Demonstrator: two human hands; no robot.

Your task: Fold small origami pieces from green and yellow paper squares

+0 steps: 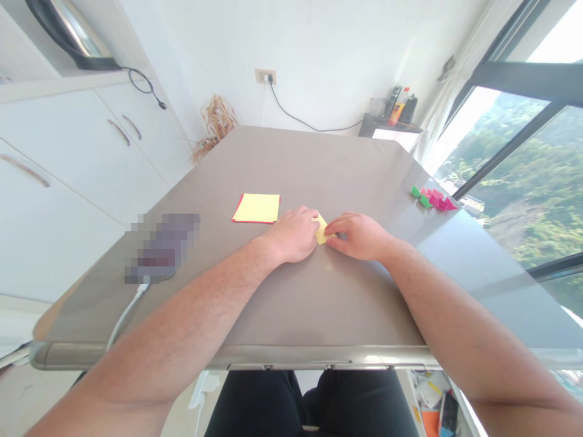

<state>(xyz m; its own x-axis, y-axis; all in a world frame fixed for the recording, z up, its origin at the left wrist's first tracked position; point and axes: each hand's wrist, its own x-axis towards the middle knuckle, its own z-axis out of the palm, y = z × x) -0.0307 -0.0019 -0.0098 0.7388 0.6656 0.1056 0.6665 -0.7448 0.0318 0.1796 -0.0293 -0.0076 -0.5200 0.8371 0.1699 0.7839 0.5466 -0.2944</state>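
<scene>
A small folded piece of yellow paper (320,229) lies on the table between my two hands. My left hand (297,233) rests on its left side, fingers bent and closed on that edge. On the right side, my right hand (357,235) pinches the paper between thumb and fingers. Part of the paper is hidden under the fingers. Just left of my left hand is a stack of square paper (257,208), yellow on top with red showing at its edges.
Several folded pink paper pieces (439,200) and green ones (426,201) sit at the table's right edge. A blurred-out device (161,249) with a white cable (127,312) lies at left. The grey table (314,164) reaches toward the wall; a window (514,158) is at right.
</scene>
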